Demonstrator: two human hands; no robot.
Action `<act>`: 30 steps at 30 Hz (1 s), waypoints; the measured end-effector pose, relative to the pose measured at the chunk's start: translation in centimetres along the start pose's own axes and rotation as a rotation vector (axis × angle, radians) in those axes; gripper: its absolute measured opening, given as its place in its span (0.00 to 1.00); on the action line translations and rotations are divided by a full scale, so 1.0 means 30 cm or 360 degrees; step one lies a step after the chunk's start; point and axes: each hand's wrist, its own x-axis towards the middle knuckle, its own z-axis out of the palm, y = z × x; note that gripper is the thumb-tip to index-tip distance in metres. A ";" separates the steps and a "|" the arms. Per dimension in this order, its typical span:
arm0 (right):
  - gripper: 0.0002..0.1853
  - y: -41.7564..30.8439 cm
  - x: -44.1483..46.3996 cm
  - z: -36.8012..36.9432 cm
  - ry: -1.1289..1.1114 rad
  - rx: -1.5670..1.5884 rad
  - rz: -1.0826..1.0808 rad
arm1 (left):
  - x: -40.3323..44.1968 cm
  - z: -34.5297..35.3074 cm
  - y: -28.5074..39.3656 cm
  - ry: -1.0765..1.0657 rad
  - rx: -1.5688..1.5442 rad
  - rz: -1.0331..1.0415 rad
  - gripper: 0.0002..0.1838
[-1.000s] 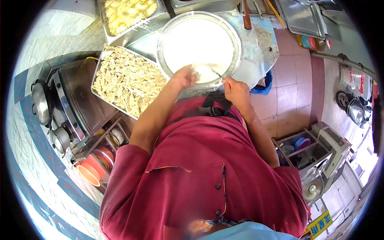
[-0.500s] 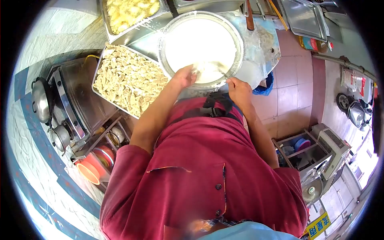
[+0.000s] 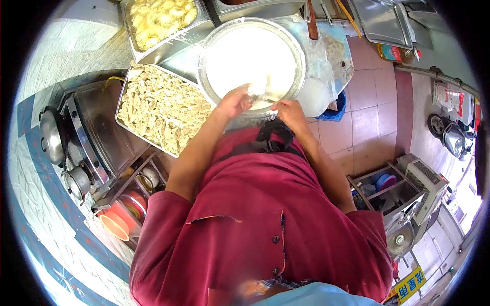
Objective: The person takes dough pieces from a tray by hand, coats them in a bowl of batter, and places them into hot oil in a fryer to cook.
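Note:
A large round bowl (image 3: 201,66) holds a smooth, bright white mass (image 3: 250,56). Over the bowl's near edge, my left hand (image 3: 236,102) is closed with curled fingers, and what lies in them, if anything, is too washed out to make out. My right hand (image 3: 290,113) is closed on the end of a thin metal utensil (image 3: 264,98) whose other end points left, toward my left hand. Glare blurs the utensil's shape. Left of the bowl, many small, pale, elongated food pieces (image 3: 166,107) fill a metal tray (image 3: 145,137).
A deep metal pan (image 3: 204,15) with yellowish lumps stands at the back left. A brown-handled tool (image 3: 312,23) lies behind the bowl. Right of it are a blue bag (image 3: 334,109) and an oil bottle (image 3: 398,53). Pots (image 3: 77,182) stand far left.
My right hand has moved slightly left and down, closer to my left hand, with the utensil. The view has shifted a little.

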 end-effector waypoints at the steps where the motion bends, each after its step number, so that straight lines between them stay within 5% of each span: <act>1: 0.13 -0.044 0.004 -0.009 -0.0037 0.0204 0.0122 | -0.003 0.002 -0.002 -0.0017 -0.0003 0.0015 0.13; 5: 0.13 -0.090 0.053 -0.130 -0.0001 0.1002 0.0512 | -0.033 0.018 0.023 -0.0059 0.0018 0.0015 0.14; 9: 0.12 -0.014 0.038 -0.050 -0.0231 0.0305 0.0164 | -0.003 -0.001 0.019 -0.0133 -0.0049 0.0031 0.15; 14: 0.12 -0.104 0.076 -0.111 -0.0017 0.1184 0.0453 | -0.018 0.005 0.083 -0.0079 -0.0132 0.0030 0.15; 19: 0.12 -0.042 0.088 -0.129 -0.0003 0.0912 0.0442 | 0.061 0.044 0.359 -0.0041 -0.0027 0.0272 0.13; 23: 0.13 0.061 0.047 -0.059 -0.0035 0.0794 0.0413 | 0.139 0.158 0.715 -0.0076 0.0356 0.0566 0.14; 30: 0.14 0.087 0.016 -0.036 -0.0050 0.0629 0.0427 | 0.296 0.325 1.009 0.0445 0.1420 0.0947 0.15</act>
